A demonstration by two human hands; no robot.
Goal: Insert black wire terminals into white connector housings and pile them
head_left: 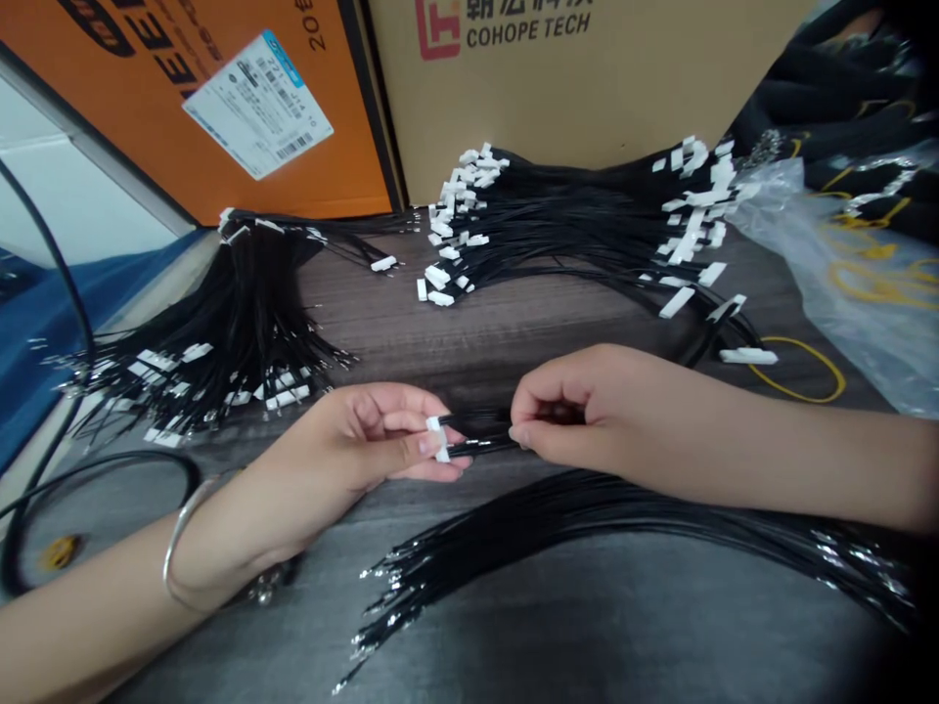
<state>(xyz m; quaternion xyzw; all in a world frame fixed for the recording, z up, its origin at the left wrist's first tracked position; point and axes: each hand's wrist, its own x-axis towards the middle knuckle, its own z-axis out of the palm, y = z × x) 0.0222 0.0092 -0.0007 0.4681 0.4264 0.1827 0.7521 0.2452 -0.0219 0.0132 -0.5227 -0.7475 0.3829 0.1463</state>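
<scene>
My left hand [396, 435] pinches a small white connector housing [438, 439] between thumb and fingers, near the middle of the view. Thin black wires [480, 445] run from the housing toward the right. One wire end with a shiny metal terminal shows close beside it; whether it is inside the housing I cannot tell. My right hand [564, 406] is closed on a black wire a short way to the right, its fingertips pressed together. Just below both hands lies a loose bundle of black wires [543, 518] with bare metal terminals at its ends.
Behind lies a bundle of black wires [572, 210] with white connectors at both ends. Another wire pile [249, 303] is at the left. An orange box [323, 156] and a brown carton [587, 108] stand at the back. A yellow rubber band [840, 376] and clear plastic bag [822, 274] lie right.
</scene>
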